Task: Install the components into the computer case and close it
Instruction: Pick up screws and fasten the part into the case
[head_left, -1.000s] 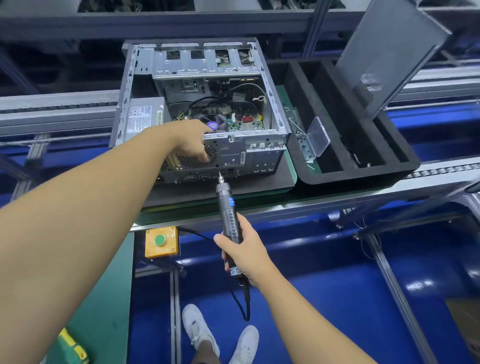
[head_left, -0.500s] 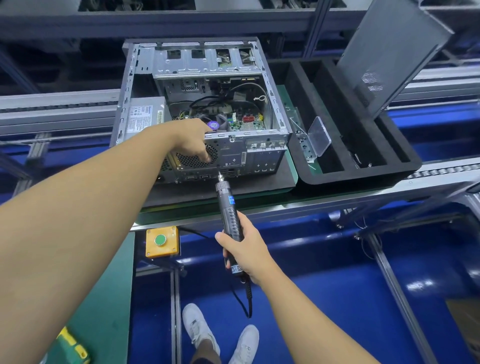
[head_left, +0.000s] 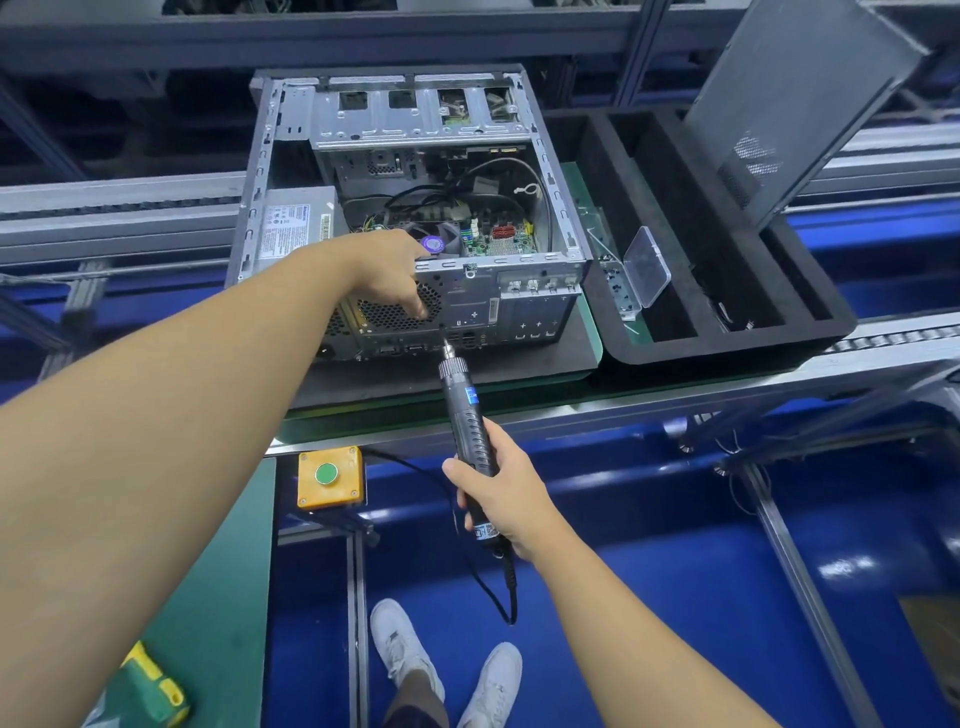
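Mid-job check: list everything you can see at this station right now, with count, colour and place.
Computer case: one, grey metal, side open, on the conveyor pallet.
Side panel: one, dark grey, propped upright in the foam tray.
Foam tray: one, black, right of the case.
Plastic box: one, clear, lid open, between case and tray.
Electric screwdriver: one, black, tip against the case's rear panel.
Button box: one, yellow with green button, below the conveyor edge.
Green-yellow object: one, bottom left, unclear what.
Shoes: two, white, on the blue floor.
Left hand: resting on the rear fan grille.
Right hand: gripping the screwdriver.
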